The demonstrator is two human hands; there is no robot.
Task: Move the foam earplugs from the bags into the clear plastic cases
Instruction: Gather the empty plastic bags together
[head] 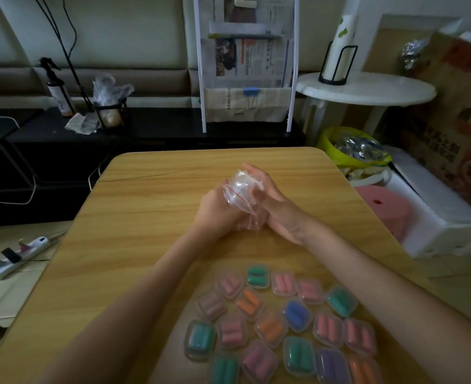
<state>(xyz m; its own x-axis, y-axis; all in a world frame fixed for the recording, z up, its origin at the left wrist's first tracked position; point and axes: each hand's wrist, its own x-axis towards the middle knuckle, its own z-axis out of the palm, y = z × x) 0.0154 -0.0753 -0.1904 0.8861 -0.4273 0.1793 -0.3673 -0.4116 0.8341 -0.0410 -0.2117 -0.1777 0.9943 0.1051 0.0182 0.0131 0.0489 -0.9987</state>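
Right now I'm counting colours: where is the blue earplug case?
Head view: the blue case lies mid-cluster near the table's front edge, between an orange case and a green case.

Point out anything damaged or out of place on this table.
A thin dark crack runs across the wooden table near its far left corner, in from the left edge. The filled clear cases lie in a loose, uneven cluster. The clear bags are crumpled between both hands, left and right.
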